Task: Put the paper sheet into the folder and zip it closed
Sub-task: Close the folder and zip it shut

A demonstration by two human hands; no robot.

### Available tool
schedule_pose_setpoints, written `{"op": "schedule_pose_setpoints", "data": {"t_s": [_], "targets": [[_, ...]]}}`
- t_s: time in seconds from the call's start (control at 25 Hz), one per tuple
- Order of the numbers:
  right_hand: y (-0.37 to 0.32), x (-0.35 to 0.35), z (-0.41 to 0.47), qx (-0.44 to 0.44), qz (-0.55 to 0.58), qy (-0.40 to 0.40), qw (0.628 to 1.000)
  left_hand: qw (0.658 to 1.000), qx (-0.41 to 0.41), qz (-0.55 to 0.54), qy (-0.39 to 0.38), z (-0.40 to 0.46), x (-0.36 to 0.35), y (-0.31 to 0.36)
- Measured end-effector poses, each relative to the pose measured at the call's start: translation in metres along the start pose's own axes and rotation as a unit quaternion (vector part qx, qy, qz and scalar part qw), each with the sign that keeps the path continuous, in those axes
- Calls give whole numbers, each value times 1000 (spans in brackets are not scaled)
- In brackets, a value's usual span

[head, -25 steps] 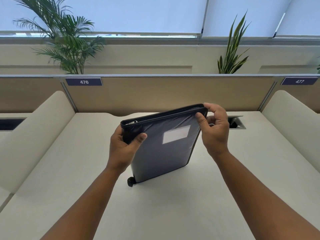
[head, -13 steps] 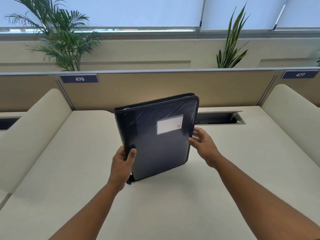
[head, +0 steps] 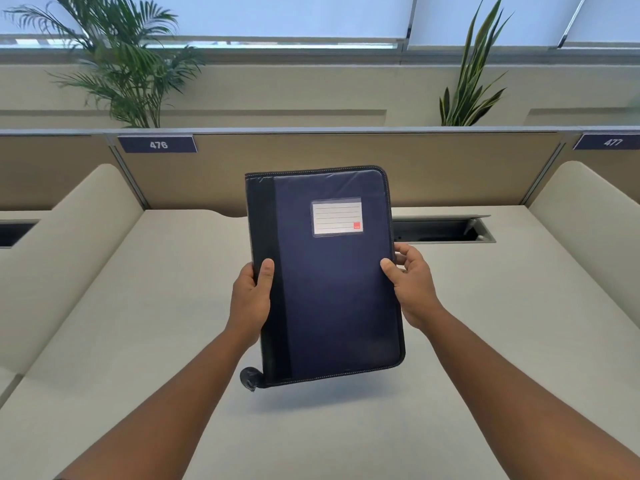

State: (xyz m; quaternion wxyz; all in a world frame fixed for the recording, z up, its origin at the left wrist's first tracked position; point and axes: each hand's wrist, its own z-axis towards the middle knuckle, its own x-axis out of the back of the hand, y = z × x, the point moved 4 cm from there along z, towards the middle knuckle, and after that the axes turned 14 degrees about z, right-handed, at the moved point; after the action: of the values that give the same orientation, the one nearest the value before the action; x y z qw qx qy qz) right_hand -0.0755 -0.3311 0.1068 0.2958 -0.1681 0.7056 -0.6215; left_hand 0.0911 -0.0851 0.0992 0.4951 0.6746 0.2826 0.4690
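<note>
Squarely in the middle of the frame, a dark blue folder (head: pixel 341 289) is held upright above the pale desk (head: pixel 138 323), front cover facing the camera, its shadow on the desktop below it. The left hand (head: pixel 250 299) grips the black spine edge, thumb across the front and fingers hidden behind. The right hand (head: pixel 412 289) grasps the opposite long edge, thumb on the cover and fingers curled round the back. A lined label card (head: pixel 337 216) sits in a clear pocket on the upper part of the cover. A dark zip pull (head: pixel 250 377) hangs at the folder's lower left corner. Right of centre, an open cable tray (head: pixel 446 229) is set into the desk. Number plates reading 476 (head: pixel 157 144) and 477 (head: pixel 613 142) sit on the partition at upper left and upper right.
</note>
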Motion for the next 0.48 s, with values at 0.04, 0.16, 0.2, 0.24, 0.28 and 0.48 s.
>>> {"op": "schedule_pose_setpoints", "data": {"t_s": [0.04, 0.16, 0.2, 0.24, 0.28, 0.48], "targets": [[4, 0, 1, -9, -5, 11, 1000, 1000, 8, 0, -6, 3, -3, -3], [21, 5, 1, -32, -20, 41, 998, 1000, 17, 14, -19, 11, -8, -16], [27, 7, 1, -37, -23, 48, 998, 999, 16, 22, -26, 12, -10, -18], [34, 9, 1, -43, -30, 51, 997, 999, 13, 31, -35, 13, -12, -22], [42, 12, 0, -52, -41, 52, 996, 998, 15, 40, -50, 14, -14, -26], [79, 23, -6, -97, -123, 29, 987, 989, 24, 122, -84, 16, -28, -67]]}}
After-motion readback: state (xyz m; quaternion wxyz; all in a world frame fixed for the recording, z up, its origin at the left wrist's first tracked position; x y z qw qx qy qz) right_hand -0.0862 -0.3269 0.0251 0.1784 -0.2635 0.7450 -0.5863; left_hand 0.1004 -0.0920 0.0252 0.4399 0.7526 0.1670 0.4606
